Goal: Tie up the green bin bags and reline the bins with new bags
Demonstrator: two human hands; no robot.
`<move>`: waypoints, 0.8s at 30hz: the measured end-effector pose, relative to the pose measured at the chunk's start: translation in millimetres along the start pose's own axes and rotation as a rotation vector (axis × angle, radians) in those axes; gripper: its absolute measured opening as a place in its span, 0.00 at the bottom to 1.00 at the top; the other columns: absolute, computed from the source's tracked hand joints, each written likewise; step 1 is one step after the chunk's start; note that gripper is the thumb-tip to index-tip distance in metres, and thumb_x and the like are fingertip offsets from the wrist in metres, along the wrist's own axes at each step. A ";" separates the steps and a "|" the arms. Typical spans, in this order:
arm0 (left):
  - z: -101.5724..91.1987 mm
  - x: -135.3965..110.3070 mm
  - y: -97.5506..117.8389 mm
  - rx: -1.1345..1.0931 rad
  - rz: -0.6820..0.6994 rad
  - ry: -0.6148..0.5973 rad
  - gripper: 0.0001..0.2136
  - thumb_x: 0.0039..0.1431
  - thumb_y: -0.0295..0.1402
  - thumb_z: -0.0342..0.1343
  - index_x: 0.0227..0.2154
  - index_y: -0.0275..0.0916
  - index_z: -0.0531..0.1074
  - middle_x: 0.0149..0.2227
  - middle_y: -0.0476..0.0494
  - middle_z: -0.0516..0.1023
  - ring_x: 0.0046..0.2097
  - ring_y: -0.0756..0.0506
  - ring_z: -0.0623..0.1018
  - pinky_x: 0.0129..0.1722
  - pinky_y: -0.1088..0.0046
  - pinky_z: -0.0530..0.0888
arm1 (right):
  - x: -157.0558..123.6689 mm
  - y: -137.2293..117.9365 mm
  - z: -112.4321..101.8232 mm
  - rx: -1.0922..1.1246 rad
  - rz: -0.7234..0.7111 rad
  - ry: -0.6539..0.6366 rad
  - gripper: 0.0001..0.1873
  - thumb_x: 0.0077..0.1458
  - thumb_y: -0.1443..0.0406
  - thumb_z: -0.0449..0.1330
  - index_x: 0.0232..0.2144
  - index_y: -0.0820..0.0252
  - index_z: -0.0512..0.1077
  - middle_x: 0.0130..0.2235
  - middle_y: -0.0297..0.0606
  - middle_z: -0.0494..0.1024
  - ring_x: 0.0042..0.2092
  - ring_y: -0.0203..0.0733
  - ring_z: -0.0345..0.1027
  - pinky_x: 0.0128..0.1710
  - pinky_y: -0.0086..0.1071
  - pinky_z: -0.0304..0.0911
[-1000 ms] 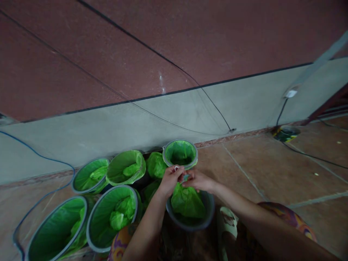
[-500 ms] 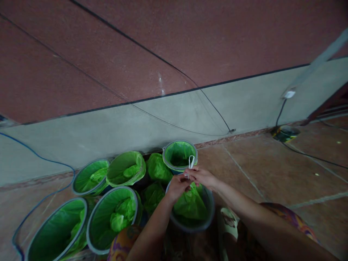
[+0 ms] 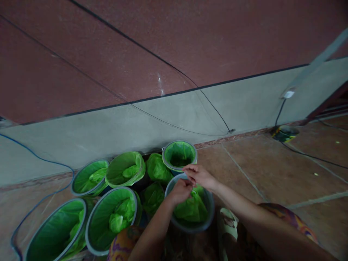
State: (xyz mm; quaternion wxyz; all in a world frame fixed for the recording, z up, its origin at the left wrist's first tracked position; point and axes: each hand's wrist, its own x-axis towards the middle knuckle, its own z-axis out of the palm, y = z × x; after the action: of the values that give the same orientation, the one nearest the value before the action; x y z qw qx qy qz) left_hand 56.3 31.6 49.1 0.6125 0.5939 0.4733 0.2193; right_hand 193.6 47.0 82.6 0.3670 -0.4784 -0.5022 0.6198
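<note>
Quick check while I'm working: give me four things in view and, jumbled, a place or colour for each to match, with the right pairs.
1. Left hand
2. Blue cable
3. Can
4. Upper wall

A. dull red
B. on the floor, at right
C. beside the right hand
D. at far left

Pairs: 1-C, 2-D, 3-B, 4-A

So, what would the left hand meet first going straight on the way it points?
The left hand would likely meet the right hand first; they may already touch, though depth is unclear.
</note>
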 end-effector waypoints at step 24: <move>-16.5 2.7 1.1 0.027 0.015 0.337 0.05 0.46 0.27 0.60 0.26 0.38 0.80 0.25 0.48 0.80 0.29 0.48 0.77 0.34 0.73 0.71 | -13.1 -10.0 -13.5 -0.989 0.081 -0.178 0.11 0.52 0.66 0.59 0.23 0.58 0.79 0.21 0.35 0.75 0.24 0.35 0.64 0.25 0.28 0.50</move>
State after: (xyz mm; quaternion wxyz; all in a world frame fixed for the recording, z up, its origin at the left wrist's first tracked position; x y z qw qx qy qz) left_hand 43.9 42.7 51.8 0.5148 0.5605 0.5678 0.3137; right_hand 209.9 40.7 94.7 0.0279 -0.5595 -0.7461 0.3599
